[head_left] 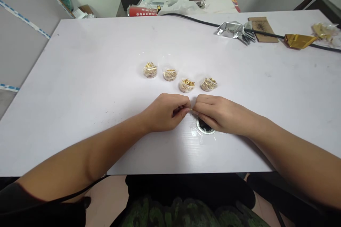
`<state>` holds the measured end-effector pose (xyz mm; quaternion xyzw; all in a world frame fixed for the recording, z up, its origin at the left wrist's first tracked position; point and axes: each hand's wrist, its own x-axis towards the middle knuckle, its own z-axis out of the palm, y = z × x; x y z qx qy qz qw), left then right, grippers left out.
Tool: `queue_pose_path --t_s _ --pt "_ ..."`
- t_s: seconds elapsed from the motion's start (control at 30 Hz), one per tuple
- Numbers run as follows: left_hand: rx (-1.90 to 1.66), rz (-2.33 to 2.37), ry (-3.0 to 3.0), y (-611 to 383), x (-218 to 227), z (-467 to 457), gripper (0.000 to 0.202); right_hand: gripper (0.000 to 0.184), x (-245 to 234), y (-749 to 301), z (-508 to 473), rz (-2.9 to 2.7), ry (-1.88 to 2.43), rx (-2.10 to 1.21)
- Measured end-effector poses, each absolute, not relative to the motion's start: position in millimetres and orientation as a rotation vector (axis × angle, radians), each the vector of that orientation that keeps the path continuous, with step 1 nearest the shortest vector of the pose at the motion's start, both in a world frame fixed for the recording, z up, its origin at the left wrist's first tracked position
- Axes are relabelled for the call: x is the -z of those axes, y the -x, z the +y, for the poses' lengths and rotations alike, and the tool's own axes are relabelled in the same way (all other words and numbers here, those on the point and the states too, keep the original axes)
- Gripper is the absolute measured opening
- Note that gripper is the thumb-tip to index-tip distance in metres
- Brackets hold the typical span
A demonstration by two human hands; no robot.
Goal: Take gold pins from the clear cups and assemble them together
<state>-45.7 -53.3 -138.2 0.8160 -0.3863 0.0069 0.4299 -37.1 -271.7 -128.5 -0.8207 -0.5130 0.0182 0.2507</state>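
Observation:
My left hand (170,111) and my right hand (220,113) meet fingertip to fingertip just above the white table. Both are closed in a pinch. Between them shows a sliver of a tiny gold pin (191,109), mostly covered by the fingers. Partly under my right hand lies a round black disc (204,126) with a pale rim, fixed to the table with clear tape. Beyond the hands stand several small clear cups of thin gold pins: a far left cup (150,71), a second cup (169,74), a third cup (187,85) and a right cup (209,84).
A black cable (197,20) runs along the back of the white table (87,78). Near it lie crumpled silver foil (231,29), a brown cardboard piece (263,28), gold foil (298,41) and a clear bag (326,33). A grey partition (23,17) borders the left side.

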Motion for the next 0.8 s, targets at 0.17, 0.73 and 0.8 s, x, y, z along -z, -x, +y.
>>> queue_pose_path --t_s 0.17,0.73,0.8 --pt "-0.035 -0.990 -2.067 46.7 139.6 -53.6 0.010 0.022 127.7 39.0 -271.6 -1.397 2.273 -0.042" --pt "-0.076 -1.021 -2.097 48.7 142.0 -56.3 0.015 0.024 122.2 39.1 -269.1 -1.384 2.323 -0.127" --pt "-0.084 -1.025 -2.101 48.4 142.4 -56.8 0.015 0.025 123.1 38.7 -269.0 -1.377 2.306 -0.118"
